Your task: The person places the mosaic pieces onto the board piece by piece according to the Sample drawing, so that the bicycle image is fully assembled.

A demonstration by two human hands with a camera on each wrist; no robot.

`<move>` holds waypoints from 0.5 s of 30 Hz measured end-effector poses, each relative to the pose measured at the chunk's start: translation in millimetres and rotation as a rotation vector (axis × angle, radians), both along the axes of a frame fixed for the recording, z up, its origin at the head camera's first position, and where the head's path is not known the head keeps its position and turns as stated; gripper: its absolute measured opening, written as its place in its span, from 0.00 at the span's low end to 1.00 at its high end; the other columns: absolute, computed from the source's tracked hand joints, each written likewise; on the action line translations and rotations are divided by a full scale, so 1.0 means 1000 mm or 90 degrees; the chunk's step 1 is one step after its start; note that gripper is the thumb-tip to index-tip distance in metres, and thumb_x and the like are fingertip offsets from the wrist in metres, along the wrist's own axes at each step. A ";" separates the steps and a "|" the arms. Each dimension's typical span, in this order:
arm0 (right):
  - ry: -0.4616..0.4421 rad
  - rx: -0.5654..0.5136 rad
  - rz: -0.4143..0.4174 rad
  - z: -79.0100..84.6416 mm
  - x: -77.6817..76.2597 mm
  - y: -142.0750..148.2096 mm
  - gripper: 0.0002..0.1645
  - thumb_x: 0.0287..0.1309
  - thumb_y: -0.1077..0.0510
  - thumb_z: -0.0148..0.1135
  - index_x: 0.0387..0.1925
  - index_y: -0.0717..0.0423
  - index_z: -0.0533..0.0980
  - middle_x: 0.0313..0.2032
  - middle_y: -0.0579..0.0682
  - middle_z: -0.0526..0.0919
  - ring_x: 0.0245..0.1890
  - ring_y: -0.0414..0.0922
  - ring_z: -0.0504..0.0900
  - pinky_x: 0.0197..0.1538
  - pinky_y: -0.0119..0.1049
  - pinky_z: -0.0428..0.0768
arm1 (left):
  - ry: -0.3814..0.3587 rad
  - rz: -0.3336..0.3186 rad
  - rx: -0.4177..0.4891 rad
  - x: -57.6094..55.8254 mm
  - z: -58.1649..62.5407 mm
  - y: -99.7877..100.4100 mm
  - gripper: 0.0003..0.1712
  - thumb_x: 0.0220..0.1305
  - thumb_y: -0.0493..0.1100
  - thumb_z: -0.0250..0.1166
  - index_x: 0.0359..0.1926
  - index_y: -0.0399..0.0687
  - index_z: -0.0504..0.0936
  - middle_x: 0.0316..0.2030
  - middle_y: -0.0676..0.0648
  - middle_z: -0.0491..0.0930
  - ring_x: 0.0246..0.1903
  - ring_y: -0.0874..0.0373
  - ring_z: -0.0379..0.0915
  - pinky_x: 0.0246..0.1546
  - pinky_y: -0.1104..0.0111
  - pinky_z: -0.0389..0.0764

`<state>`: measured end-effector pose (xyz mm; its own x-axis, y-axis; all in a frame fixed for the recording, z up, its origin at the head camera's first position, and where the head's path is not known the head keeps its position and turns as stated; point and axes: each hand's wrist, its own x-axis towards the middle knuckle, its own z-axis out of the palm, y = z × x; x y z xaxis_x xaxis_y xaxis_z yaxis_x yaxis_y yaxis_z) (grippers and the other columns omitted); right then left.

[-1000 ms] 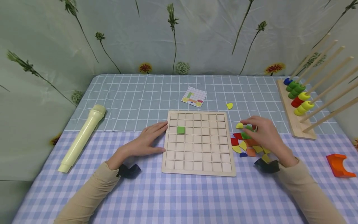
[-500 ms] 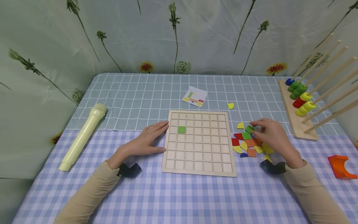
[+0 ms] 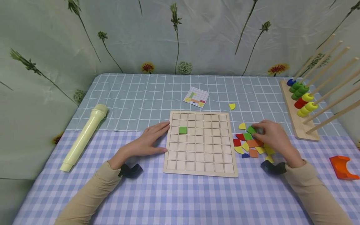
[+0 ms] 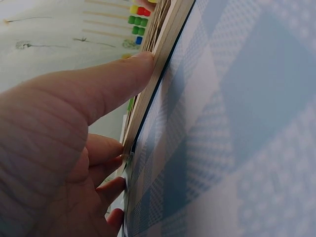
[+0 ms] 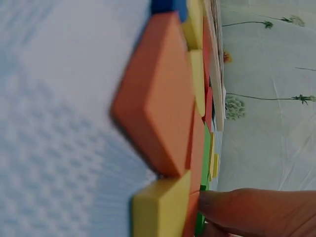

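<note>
A square wooden grid board (image 3: pixel 200 173) lies on the table with one green square tile (image 3: pixel 183 130) in its upper left part. My left hand (image 3: pixel 147 140) rests at the board's left edge, fingers straight and thumb spread; the left wrist view has the thumb (image 4: pixel 123 79) against the wooden rim. Right of the board lies a loose cluster of coloured tiles. There my right hand (image 3: pixel 272 136) pinches another green square tile (image 3: pixel 251 130) at its right end between thumb and index finger. The other fingers are curled behind. Close by lie a yellow quarter-round tile (image 3: pixel 242 126) and an orange tile (image 3: pixel 253 153).
A pattern card (image 3: pixel 197 97) lies behind the board, with a lone yellow tile (image 3: pixel 232 106) to its right. A wooden bead stand (image 3: pixel 298 125) with tall pegs rises at the back right. An orange arch block (image 3: pixel 343 168) sits far right, a cream microphone-shaped tube (image 3: pixel 84 137) far left.
My right hand has shifted right, away from the yellow quarter-round tile, to the green square tile, and its fingertips have closed in on it. The left hand has stayed at the board.
</note>
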<state>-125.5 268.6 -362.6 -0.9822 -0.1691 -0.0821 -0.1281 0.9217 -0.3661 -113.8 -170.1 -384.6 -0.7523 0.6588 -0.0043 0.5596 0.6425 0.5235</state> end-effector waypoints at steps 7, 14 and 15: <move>0.017 0.019 -0.010 0.002 0.001 -0.003 0.24 0.51 0.62 0.64 0.50 0.70 0.76 0.41 0.67 0.79 0.37 0.56 0.75 0.38 0.47 0.77 | -0.001 -0.002 -0.003 0.000 0.000 0.000 0.50 0.56 0.52 0.67 0.72 0.40 0.51 0.73 0.42 0.49 0.72 0.45 0.44 0.65 0.44 0.51; 0.083 0.022 0.003 0.011 0.006 -0.010 0.23 0.49 0.62 0.66 0.48 0.68 0.78 0.40 0.66 0.80 0.31 0.52 0.73 0.29 0.31 0.68 | -0.010 -0.001 -0.003 0.000 0.001 0.000 0.50 0.57 0.53 0.66 0.72 0.41 0.50 0.74 0.42 0.48 0.73 0.45 0.43 0.65 0.44 0.50; 0.088 0.024 0.006 0.013 0.006 -0.013 0.23 0.48 0.61 0.67 0.48 0.68 0.79 0.40 0.66 0.80 0.31 0.52 0.73 0.29 0.31 0.68 | -0.011 0.000 -0.004 0.000 0.001 0.000 0.50 0.57 0.53 0.66 0.72 0.41 0.50 0.74 0.42 0.47 0.73 0.45 0.43 0.65 0.44 0.50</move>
